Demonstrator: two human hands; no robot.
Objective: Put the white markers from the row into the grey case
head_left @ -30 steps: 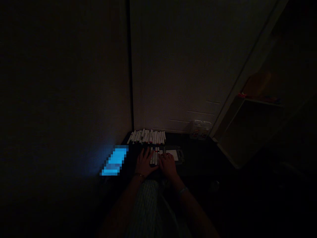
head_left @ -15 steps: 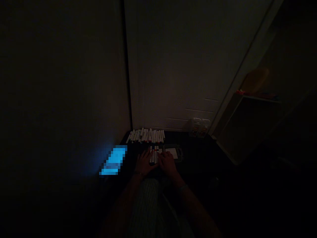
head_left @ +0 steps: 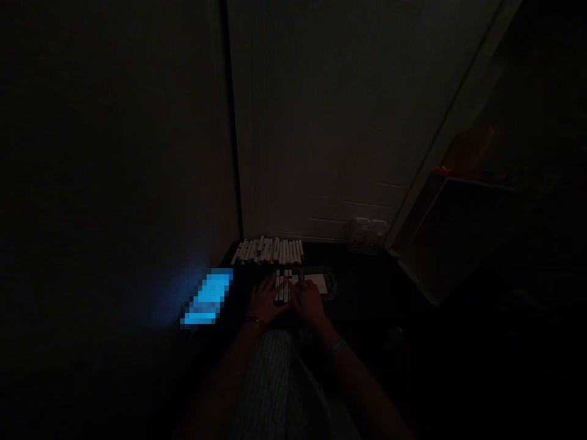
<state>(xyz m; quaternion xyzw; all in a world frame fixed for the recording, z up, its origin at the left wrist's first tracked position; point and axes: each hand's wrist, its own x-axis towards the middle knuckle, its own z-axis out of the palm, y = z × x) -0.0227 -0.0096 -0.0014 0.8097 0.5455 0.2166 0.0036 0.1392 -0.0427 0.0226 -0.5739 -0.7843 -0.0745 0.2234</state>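
room very dim; back wall [head_left: 316, 122] marked by a few raised lines low down, dark vertical gap at its left; black tabletop [head_left: 367, 287] set against it; blue glowing screen [head_left: 208, 298], pixelated, at the left side; row of white markers [head_left: 267, 251] along the back, some askew; two clear packages [head_left: 367, 236] upright to their right; short set of markers [head_left: 283, 286] side by side between the hands; left hand [head_left: 265, 300] spread, thumb toward their near ends; right hand [head_left: 309, 304] bent-fingered at their right, pinching or not, cannot tell; white card [head_left: 317, 283] just beyond it, on a greyish case [head_left: 334, 285].
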